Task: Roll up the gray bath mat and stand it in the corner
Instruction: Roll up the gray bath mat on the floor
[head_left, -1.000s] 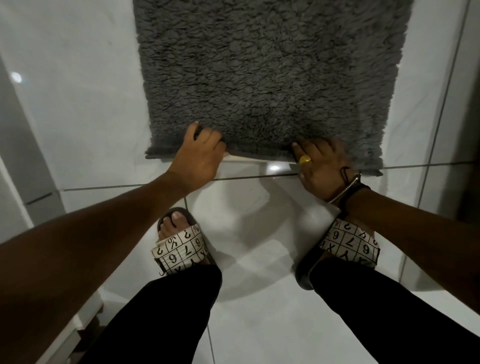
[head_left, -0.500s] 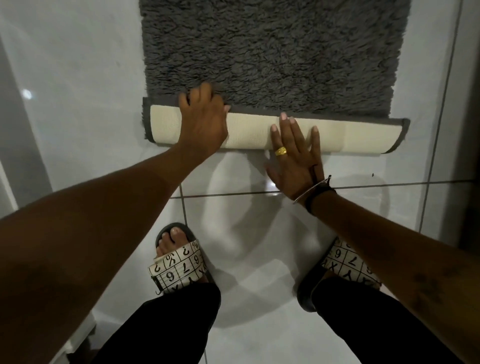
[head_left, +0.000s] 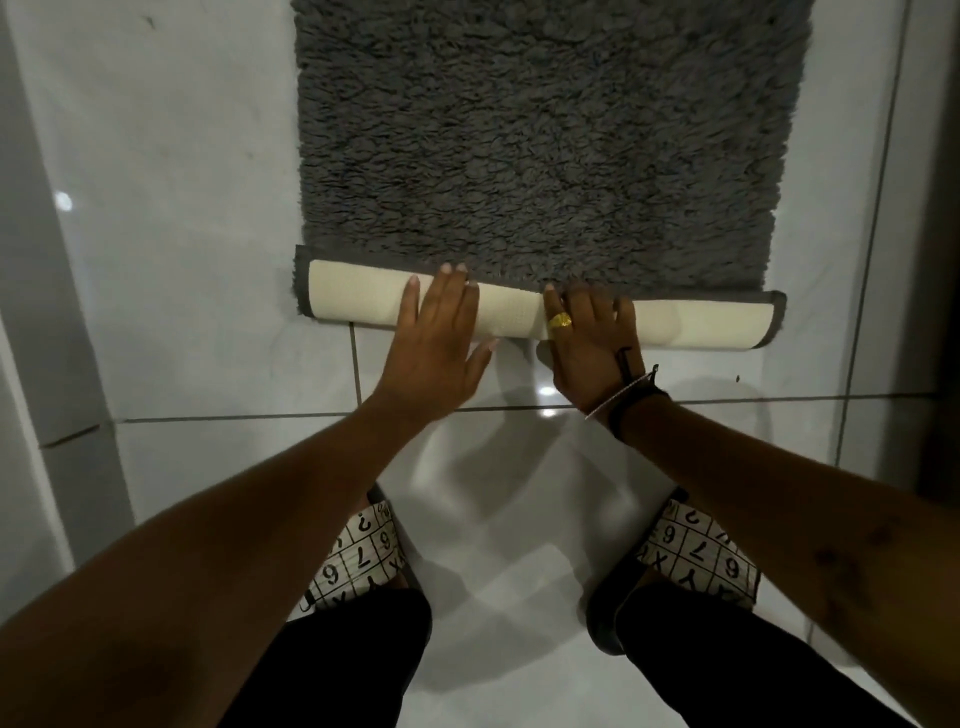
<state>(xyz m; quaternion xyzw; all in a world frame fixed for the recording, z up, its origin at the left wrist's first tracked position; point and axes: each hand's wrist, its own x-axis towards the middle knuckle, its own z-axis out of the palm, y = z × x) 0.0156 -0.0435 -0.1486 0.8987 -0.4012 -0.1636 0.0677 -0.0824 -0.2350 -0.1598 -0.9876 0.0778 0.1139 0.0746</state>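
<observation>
The gray bath mat lies shaggy side up on the white tiled floor and runs away from me. Its near end is turned into a low roll that shows the cream backing, with a gray hem at both ends. My left hand lies flat on the middle of the roll, fingers stretched out and slightly apart, reaching its far edge. My right hand, with a gold ring and wrist bands, sits just to the right, fingers curled over the top of the roll.
My two feet in patterned sandals stand on the tiles just behind my hands. A pale wall or frame runs along the left. A dark vertical edge borders the right side.
The mat's near edge was lifted and folded over, then rolled farther away from me. Both hands moved forward with it and now rest closer together on the roll.
</observation>
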